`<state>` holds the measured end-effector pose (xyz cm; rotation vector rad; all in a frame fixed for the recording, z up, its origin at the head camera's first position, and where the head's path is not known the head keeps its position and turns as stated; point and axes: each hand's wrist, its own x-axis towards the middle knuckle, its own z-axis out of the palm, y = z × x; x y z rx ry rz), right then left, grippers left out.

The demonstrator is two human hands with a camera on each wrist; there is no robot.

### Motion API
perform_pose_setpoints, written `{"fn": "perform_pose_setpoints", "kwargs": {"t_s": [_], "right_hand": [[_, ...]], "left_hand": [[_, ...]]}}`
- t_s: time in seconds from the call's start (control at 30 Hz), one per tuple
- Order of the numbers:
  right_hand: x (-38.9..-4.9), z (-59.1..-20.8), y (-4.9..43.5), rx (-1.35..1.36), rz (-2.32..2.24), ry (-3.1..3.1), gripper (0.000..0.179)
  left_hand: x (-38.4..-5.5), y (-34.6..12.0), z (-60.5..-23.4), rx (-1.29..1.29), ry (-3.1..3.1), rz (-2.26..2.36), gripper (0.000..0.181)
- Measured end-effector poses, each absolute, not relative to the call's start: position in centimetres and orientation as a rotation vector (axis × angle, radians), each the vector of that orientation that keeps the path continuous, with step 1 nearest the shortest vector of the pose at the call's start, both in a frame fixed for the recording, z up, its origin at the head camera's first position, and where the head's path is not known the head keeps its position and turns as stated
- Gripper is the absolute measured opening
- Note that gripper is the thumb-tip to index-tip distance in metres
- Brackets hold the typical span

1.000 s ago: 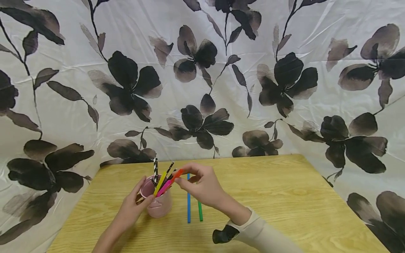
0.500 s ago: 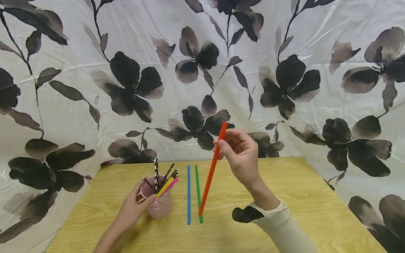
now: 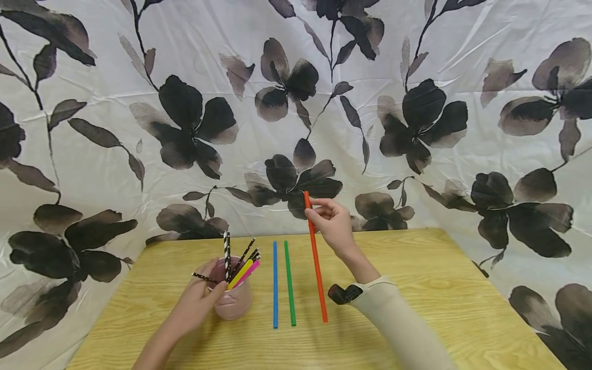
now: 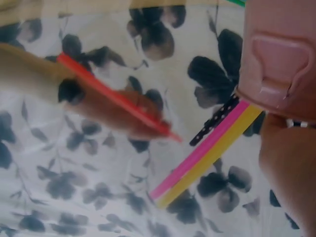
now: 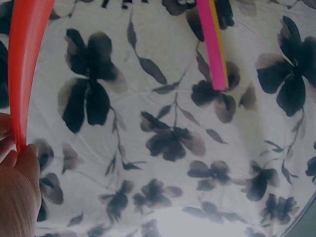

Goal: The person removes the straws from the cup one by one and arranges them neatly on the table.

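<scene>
My right hand (image 3: 336, 228) pinches a long red straw (image 3: 316, 272) near its top, the straw hanging almost upright with its lower end close over the table. In the right wrist view the red straw (image 5: 28, 59) sits between thumb and fingers. My left hand (image 3: 196, 303) holds a pink cup (image 3: 233, 303) by its side, the thumb at the rim. A yellow straw (image 3: 241, 272), a pink straw (image 3: 251, 269) and several black-and-white patterned straws lean out of the cup; one dotted straw (image 3: 203, 278) tips left over the left hand. A green straw (image 3: 289, 288) and a blue straw (image 3: 275, 288) lie side by side between the hands.
The wooden table (image 3: 416, 298) ends at a white cloth (image 3: 351, 154) with dark flowers, hung behind and at both sides. A black device (image 3: 344, 294) sits on the right wrist at the cream sleeve (image 3: 393, 313).
The right hand has drawn the red straw out of the cup and carried it right, past the green straw. A dotted straw has tipped leftward; the left hand stays on the cup.
</scene>
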<state>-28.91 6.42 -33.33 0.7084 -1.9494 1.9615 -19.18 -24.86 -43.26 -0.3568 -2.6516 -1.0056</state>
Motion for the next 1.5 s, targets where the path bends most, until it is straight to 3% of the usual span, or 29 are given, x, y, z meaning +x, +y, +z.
{"fn": "perform_pose_setpoints", "kwargs": {"t_s": [0.27, 0.57, 0.87, 1.13, 1.27, 1.5], "right_hand": [[-33.3, -39.1, 6.1, 0.462, 2.011, -2.095, 0.028], [-34.9, -43.8, 6.3, 0.313, 1.983, -2.173, 0.020], [-36.1, -46.6, 6.0, 0.229, 1.977, -2.249, 0.022], [-36.2, -48.3, 5.8, 0.194, 1.962, -2.346, 0.025], [-36.3, -48.9, 5.6, 0.183, 1.944, -2.368, 0.024], [-36.8, -49.8, 4.9, 0.200, 1.902, -2.390, 0.024]], "left_hand": [[-19.3, -22.8, -40.9, -0.414, -2.809, -0.584, 0.048], [-19.4, -24.4, -42.1, -0.630, -2.652, -0.717, 0.037], [-20.0, -23.7, -42.1, -0.462, -2.490, -0.827, 0.020], [-19.8, -23.5, -43.0, -0.493, -2.317, -1.183, 0.008], [-19.2, -23.9, -43.5, -0.471, -2.328, -1.217, 0.019], [-19.4, -24.6, -44.2, -0.379, -2.451, -1.102, 0.064]]}}
